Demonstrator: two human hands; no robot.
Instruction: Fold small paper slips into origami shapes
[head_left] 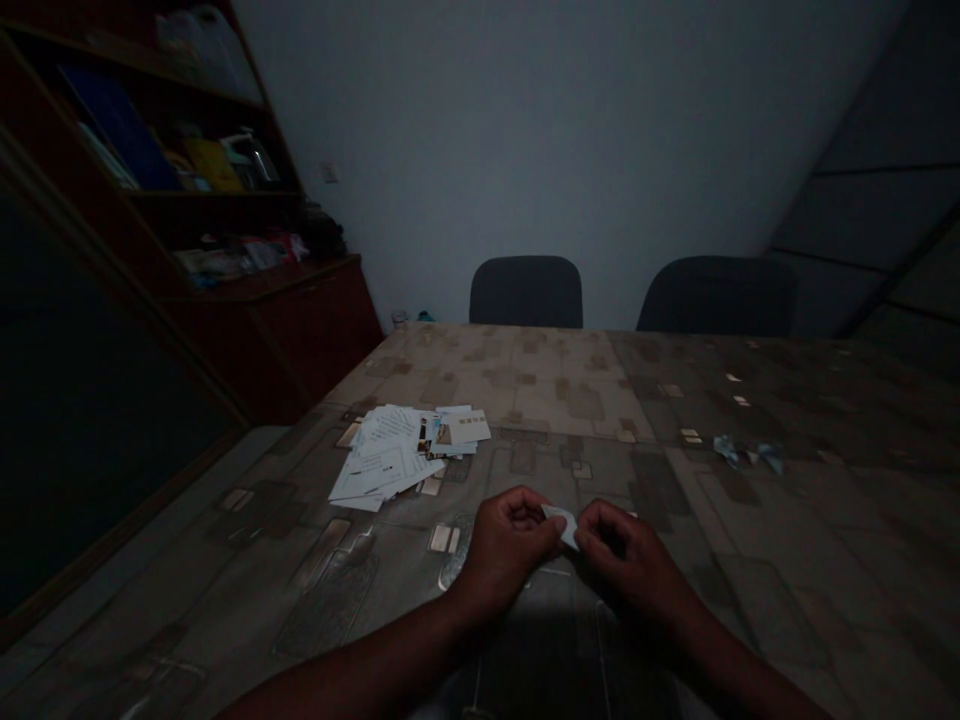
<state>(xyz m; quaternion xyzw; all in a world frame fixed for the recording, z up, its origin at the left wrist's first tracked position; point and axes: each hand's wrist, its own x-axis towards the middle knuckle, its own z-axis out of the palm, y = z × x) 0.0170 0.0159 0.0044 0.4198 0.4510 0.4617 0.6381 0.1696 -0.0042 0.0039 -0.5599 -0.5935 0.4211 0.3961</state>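
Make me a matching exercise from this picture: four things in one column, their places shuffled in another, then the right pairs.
Things
1. Small pale piece
2. Pile of printed papers
3. Bluish scraps
4. Dark chairs

Places
A. On the table, to the person's left, beyond the left hand
B. Behind the table's far edge, by the wall
C. At the fingertips of the left hand and the right hand
D. On the table, to the person's right

Right pairs: 1-C, 2-A, 3-D, 4-B

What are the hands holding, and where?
A small pale piece, maybe paper. The left hand pinches its left part; the right hand is at its right end.
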